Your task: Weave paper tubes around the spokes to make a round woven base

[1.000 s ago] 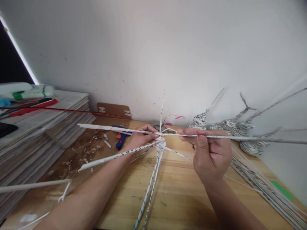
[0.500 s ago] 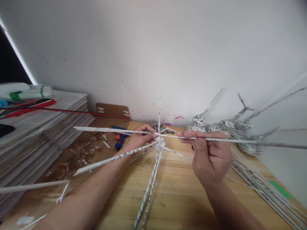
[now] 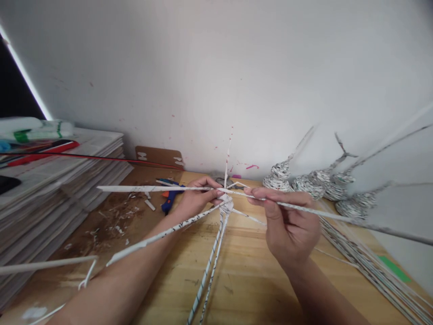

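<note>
1. Head view: over the last second the right hand (image 3: 292,221) has dropped a little and come in toward the left hand (image 3: 199,198), tipping the long paper stick (image 3: 324,214) from almost level to a downward slope on the right.
2. Two of the spokes on the left have swung lower too, so the small woven knot (image 3: 226,205) seems to be turning slightly as the stick is led past it; I judge this to be weaving under way.
3. The knot sits between the hands, above the wooden table (image 3: 250,275), pinched near its top by the left thumb and fingers.
4. The right thumb and fingers grip the stick, a short way right of the knot.
5. The stick's long axis runs from the knot rightward and down, leaving the frame; its outer stretch is blurred, so I can't be sure how straight it is.
</note>
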### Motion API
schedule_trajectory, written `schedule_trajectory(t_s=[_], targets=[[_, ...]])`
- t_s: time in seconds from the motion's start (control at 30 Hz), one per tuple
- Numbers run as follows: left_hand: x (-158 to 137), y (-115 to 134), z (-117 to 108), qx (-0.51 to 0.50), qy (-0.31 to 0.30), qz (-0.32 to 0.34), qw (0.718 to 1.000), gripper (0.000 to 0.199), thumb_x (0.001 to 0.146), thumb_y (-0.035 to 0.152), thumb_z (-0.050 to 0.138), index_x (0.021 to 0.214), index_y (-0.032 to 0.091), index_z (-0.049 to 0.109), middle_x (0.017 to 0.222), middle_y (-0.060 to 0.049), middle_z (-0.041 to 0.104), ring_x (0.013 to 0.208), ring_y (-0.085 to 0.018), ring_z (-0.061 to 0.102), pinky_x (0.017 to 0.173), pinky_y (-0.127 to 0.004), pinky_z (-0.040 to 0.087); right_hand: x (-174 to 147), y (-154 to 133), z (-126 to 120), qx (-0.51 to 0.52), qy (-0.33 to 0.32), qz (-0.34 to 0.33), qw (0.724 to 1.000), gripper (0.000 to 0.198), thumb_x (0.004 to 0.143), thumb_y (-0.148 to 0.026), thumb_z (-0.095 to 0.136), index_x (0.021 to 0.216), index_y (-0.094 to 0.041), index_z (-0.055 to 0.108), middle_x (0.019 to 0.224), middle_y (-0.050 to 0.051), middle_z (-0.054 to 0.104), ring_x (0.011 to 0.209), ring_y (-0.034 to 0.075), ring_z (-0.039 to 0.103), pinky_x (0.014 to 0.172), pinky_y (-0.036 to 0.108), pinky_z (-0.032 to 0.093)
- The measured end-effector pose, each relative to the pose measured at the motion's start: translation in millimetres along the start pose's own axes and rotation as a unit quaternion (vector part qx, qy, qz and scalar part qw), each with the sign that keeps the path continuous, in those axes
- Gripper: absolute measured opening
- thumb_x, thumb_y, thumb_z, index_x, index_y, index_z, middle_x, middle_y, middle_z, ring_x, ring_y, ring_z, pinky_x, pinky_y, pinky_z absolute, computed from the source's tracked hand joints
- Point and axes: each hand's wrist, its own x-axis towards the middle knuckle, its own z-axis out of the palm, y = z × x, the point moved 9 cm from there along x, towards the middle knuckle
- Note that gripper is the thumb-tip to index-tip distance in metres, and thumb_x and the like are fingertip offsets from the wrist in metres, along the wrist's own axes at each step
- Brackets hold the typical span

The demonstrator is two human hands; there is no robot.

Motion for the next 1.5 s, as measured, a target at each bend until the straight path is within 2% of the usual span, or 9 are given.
schedule_trajectory(t_s=[0.1, 0.33, 0.57, 0.8, 0.97, 1.07, 1.27, 1.5], targets=[[-0.5, 2.0, 0.8, 0.013, 0.000, 0.002, 1.000, 0.029, 0.067, 0.035, 0.082, 0.079, 0.016, 0.064, 0.077, -0.002, 0.073, 0.065, -0.014, 0.068, 0.061, -0.026, 0.057, -4.1, 11.7, 3.6, -0.001, -0.002, 0.020, 1.000, 0.014, 0.089, -0.010, 0.058, 0.099, -0.019, 0.062, 0.097, 0.008, 0.071, 0.091, 0.024, 0.072, 0.076, 0.042, 0.063], [-2.5, 8.2, 0.0, 0.043, 0.030, 0.015, 0.999, 0.028, 0.067, 0.036, 0.081, 0.078, 0.016, 0.066, 0.074, -0.001, 0.071, 0.063, -0.015, 0.068, 0.061, -0.027, 0.058, -10.9, 44.2, 0.5, -0.126, -0.029, 0.087, 0.988, 0.010, 0.088, -0.016, 0.064, 0.097, -0.021, 0.067, 0.094, 0.005, 0.070, 0.084, 0.018, 0.069, 0.078, 0.034, 0.057], [-8.3, 13.2, 7.0, 0.111, 0.009, 0.047, 0.993, 0.018, 0.075, 0.032, 0.074, 0.086, 0.017, 0.072, 0.073, -0.002, 0.071, 0.063, -0.014, 0.066, 0.060, -0.024, 0.056, -6.0, 36.8, -0.3, -0.143, -0.019, 0.089, 0.985, 0.005, 0.088, -0.020, 0.064, 0.093, -0.021, 0.066, 0.085, 0.003, 0.070, 0.072, 0.015, 0.066, 0.069, 0.029, 0.053], [-14.4, 27.2, 12.2, 0.169, 0.014, 0.062, 0.984, 0.013, 0.078, 0.028, 0.070, 0.084, 0.017, 0.072, 0.074, -0.002, 0.071, 0.063, -0.014, 0.066, 0.061, -0.024, 0.056, -7.7, 38.6, -5.5, -0.188, -0.030, 0.090, 0.978, 0.005, 0.087, -0.024, 0.066, 0.090, -0.020, 0.068, 0.081, 0.002, 0.070, 0.070, 0.015, 0.065, 0.069, 0.028, 0.050], [-25.7, 34.0, 22.6, 0.182, 0.011, 0.058, 0.981, 0.013, 0.080, 0.027, 0.067, 0.087, 0.018, 0.073, 0.077, -0.002, 0.072, 0.065, -0.015, 0.068, 0.063, -0.025, 0.058, -9.5, 39.3, -20.1, -0.173, 0.002, 0.121, 0.977, 0.010, 0.087, -0.028, 0.066, 0.089, -0.019, 0.066, 0.079, 0.004, 0.072, 0.067, 0.015, 0.065, 0.065, 0.028, 0.050], [-30.9, 39.0, 22.7, 0.211, 0.025, 0.064, 0.975, 0.013, 0.080, 0.027, 0.066, 0.088, 0.019, 0.074, 0.078, -0.002, 0.073, 0.064, -0.015, 0.069, 0.063, -0.025, 0.058, -12.2, 40.2, -18.1, -0.154, -0.007, 0.138, 0.978, 0.011, 0.087, -0.030, 0.066, 0.086, -0.019, 0.064, 0.077, 0.003, 0.072, 0.067, 0.015, 0.064, 0.064, 0.027, 0.049], [-41.6, 57.2, 23.3, 0.322, 0.043, 0.085, 0.942, 0.014, 0.083, 0.031, 0.065, 0.089, 0.022, 0.074, 0.077, -0.001, 0.073, 0.065, -0.016, 0.068, 0.062, -0.025, 0.056, -12.0, 43.6, -13.9, -0.071, -0.013, 0.178, 0.981, 0.017, 0.089, -0.033, 0.064, 0.084, -0.018, 0.060, 0.076, 0.003, 0.072, 0.065, 0.014, 0.065, 0.061, 0.025, 0.050], [-49.9, 61.8, 21.2, 0.342, 0.067, 0.086, 0.933, 0.013, 0.082, 0.031, 0.066, 0.087, 0.022, 0.074, 0.077, -0.001, 0.074, 0.066, -0.016, 0.069, 0.064, -0.026, 0.057, -15.3, 43.3, -10.9, -0.031, -0.027, 0.194, 0.980, 0.018, 0.089, -0.034, 0.064, 0.082, -0.019, 0.058, 0.075, 0.003, 0.072, 0.066, 0.014, 0.066, 0.059, 0.023, 0.050]])
